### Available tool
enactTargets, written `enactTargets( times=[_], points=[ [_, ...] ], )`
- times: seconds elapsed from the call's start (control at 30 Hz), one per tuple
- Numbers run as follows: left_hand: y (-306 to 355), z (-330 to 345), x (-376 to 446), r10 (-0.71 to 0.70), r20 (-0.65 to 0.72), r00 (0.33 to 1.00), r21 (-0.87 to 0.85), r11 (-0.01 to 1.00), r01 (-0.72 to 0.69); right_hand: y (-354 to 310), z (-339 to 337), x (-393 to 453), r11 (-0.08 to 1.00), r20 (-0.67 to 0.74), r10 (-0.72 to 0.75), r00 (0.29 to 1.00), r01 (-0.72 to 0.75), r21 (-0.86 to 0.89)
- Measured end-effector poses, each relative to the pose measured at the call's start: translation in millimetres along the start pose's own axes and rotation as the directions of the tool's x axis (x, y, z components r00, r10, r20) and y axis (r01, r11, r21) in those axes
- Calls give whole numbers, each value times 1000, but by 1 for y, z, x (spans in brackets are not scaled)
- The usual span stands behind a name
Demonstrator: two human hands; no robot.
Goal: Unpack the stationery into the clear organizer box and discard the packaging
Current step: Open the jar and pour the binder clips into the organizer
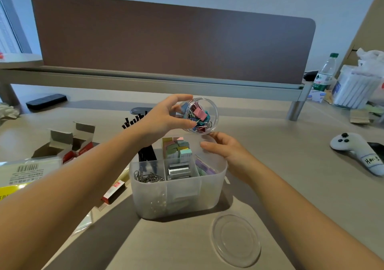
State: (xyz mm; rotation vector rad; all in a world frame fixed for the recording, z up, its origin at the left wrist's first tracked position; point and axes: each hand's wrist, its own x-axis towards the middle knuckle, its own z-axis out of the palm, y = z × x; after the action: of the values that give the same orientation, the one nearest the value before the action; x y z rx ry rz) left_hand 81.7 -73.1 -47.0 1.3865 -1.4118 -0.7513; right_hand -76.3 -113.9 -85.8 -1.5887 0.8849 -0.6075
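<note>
My left hand (164,117) grips a clear round tub (204,115) of coloured binder clips, tilted with its open mouth facing me, above the far side of the clear organizer box (178,195). On the box's far right rim rests my right hand (224,147), fingers on the plastic. The box's compartments hold paper clips (148,177), silver staples (179,170), pastel sticky notes (176,148) and black pens. The tub's clear lid (236,240) lies flat on the desk in front of the box.
Opened cardboard boxes (70,142) and plastic packaging (25,172) lie at the left. A white game controller (357,153) sits to the right. A water bottle (326,72) and bagged items stand at the far right. A brown desk divider (172,41) rises behind.
</note>
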Motion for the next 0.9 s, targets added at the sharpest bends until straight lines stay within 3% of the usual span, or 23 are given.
enactTargets(
  times=[0.2,0.9],
  points=[
    [-1,-1,-2,34,32,999,19,999,-34,-4,-4,0,997,78,-3,997,9,-71],
    [-2,-2,-7,71,4,997,127,989,-71,-6,-2,4,997,53,10,999,-5,-80]
  ],
)
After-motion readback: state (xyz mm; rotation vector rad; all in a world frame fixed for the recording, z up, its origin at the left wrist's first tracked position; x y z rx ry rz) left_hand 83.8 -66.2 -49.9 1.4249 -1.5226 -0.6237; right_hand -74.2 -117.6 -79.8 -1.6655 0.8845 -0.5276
